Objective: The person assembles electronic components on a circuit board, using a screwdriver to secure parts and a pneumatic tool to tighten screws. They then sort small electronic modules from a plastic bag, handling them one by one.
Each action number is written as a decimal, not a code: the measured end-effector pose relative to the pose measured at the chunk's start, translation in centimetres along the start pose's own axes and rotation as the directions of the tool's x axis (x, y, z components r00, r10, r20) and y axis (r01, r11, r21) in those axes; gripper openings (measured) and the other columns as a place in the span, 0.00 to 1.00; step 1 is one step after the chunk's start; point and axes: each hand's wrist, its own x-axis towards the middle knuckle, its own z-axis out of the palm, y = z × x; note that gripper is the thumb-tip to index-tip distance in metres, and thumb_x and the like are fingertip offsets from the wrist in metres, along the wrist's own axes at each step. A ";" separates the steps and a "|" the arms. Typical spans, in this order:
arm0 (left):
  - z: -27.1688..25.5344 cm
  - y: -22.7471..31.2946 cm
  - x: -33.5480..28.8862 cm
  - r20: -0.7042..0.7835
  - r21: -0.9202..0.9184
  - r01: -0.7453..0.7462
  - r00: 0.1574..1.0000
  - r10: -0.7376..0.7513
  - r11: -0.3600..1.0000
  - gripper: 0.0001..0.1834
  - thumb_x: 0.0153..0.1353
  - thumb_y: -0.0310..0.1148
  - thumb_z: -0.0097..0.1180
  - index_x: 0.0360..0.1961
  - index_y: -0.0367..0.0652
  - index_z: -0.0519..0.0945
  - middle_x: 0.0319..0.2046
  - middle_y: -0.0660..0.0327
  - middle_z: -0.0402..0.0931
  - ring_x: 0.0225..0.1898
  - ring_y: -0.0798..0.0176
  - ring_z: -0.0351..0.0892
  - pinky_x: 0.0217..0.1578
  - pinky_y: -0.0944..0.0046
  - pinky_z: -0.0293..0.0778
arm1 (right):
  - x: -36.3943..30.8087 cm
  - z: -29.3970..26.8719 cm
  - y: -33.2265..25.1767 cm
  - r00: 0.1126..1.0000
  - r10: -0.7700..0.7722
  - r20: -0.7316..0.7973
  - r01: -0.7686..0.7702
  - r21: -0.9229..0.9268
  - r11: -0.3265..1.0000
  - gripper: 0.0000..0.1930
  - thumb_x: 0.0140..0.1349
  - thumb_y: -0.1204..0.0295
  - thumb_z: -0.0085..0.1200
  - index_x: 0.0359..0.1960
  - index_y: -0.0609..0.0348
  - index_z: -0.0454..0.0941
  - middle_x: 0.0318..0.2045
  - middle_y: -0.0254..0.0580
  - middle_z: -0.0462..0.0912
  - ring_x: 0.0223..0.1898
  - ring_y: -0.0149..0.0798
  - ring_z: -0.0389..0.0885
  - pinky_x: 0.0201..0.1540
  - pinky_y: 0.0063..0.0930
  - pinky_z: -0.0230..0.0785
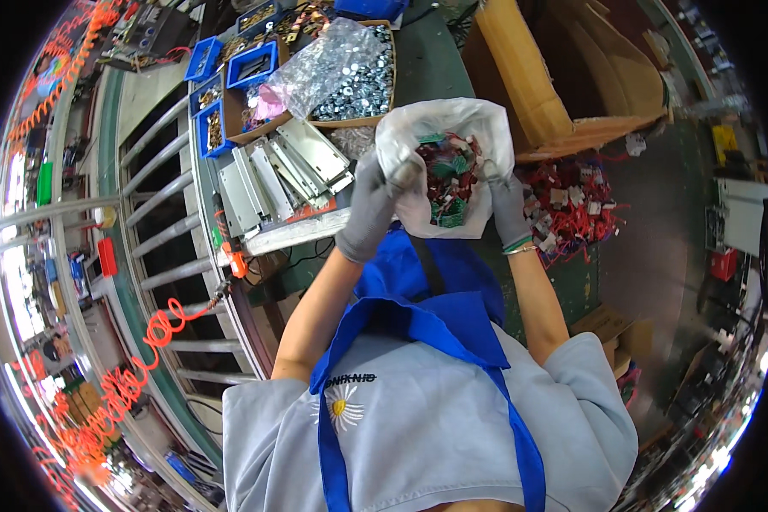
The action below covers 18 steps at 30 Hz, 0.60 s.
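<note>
Spanning the space between the left hand and the right hand, both in grey gloves, a translucent white plastic bag stands open, its mouth facing upward. Each grip pinches the rim, on opposite sides; neither is clearly nearer the green circuit boards and dark-red wires inside. Beyond the right hand, red-wired connectors lie heaped near a cardboard box.
</note>
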 end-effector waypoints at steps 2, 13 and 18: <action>-1.3 1.2 0.5 -0.129 -0.158 0.061 0.988 -0.081 0.986 0.17 0.67 0.38 0.56 0.49 0.36 0.79 0.41 0.62 0.80 0.44 0.70 0.76 0.46 0.69 0.72 | -0.3 0.6 -2.9 0.996 -0.093 0.000 0.092 0.162 0.982 0.17 0.67 0.60 0.58 0.46 0.62 0.82 0.32 0.28 0.81 0.33 0.20 0.73 0.35 0.19 0.67; -12.7 13.2 -4.1 -0.443 0.182 -0.186 0.861 0.249 0.966 0.15 0.65 0.38 0.57 0.45 0.36 0.81 0.37 0.63 0.81 0.35 0.71 0.77 0.38 0.69 0.73 | -2.6 11.4 -12.4 0.927 -0.358 0.115 0.272 0.454 0.849 0.17 0.68 0.65 0.56 0.53 0.63 0.78 0.42 0.28 0.81 0.39 0.21 0.73 0.42 0.20 0.68; -21.4 5.0 -2.6 -0.550 0.329 0.048 0.822 0.150 0.943 0.13 0.67 0.36 0.58 0.45 0.38 0.81 0.32 0.64 0.81 0.30 0.73 0.75 0.32 0.70 0.70 | 3.2 18.0 -6.8 0.967 -0.003 0.253 -0.075 0.297 0.952 0.19 0.67 0.61 0.57 0.52 0.61 0.80 0.40 0.30 0.82 0.41 0.23 0.73 0.46 0.20 0.67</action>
